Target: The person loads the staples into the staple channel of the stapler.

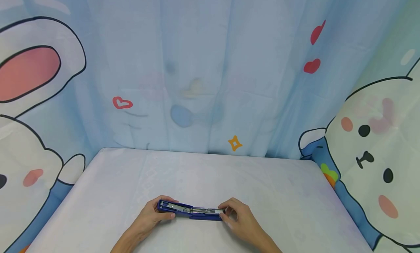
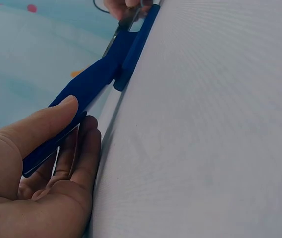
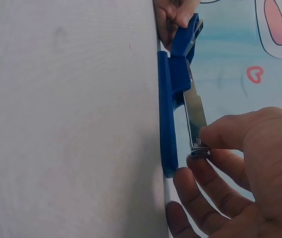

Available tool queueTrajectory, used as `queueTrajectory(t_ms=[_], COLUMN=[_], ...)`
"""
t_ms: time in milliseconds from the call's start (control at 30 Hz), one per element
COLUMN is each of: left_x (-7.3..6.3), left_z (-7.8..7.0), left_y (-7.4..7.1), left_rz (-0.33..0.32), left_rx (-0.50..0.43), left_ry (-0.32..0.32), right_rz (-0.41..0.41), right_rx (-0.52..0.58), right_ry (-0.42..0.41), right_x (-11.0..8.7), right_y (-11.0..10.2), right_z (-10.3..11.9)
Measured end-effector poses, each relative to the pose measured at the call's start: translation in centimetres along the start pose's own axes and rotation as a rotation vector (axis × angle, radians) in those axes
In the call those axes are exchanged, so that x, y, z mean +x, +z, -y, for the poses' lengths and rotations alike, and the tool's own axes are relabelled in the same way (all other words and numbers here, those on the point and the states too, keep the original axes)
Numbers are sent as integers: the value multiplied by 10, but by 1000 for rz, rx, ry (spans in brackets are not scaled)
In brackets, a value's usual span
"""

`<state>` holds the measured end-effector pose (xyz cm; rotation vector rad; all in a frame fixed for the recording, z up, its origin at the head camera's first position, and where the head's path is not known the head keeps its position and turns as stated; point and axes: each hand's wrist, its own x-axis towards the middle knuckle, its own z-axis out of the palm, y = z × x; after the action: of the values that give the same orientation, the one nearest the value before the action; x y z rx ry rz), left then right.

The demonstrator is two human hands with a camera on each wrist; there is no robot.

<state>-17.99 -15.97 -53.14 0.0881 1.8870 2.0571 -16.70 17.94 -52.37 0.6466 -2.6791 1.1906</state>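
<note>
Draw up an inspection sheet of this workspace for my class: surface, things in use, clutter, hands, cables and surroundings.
Surface: pale table, stapler and hands near its front.
Things in use: one blue stapler, opened out, cover swung back and metal magazine exposed above the base; whether staples are loaded cannot be told.
Clutter: nothing seen.
Left hand: holds the cover between thumb and fingers.
Right hand: pinches the free end of the magazine.
Cables: nothing seen.
Surroundings: light blue curtain behind the table, printed with white cartoon animals and red hearts.
</note>
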Motion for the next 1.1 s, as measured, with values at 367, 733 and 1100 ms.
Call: queueTrajectory(t_ms=[367,733,1100], left_x=[0,1,-2], left_z=[2,2,1], left_y=[0,-1,1], left_rz=[-17,-27,-37], left_rx=[-11,-4,-10], left_ry=[-1,-6,-8], right_rz=[38,51,48], right_rx=[-12,-4,12], right_ry=[49,97,106], right_x=[-1,3,3], right_y=[0,1,1], right_z=[-1,-1,1])
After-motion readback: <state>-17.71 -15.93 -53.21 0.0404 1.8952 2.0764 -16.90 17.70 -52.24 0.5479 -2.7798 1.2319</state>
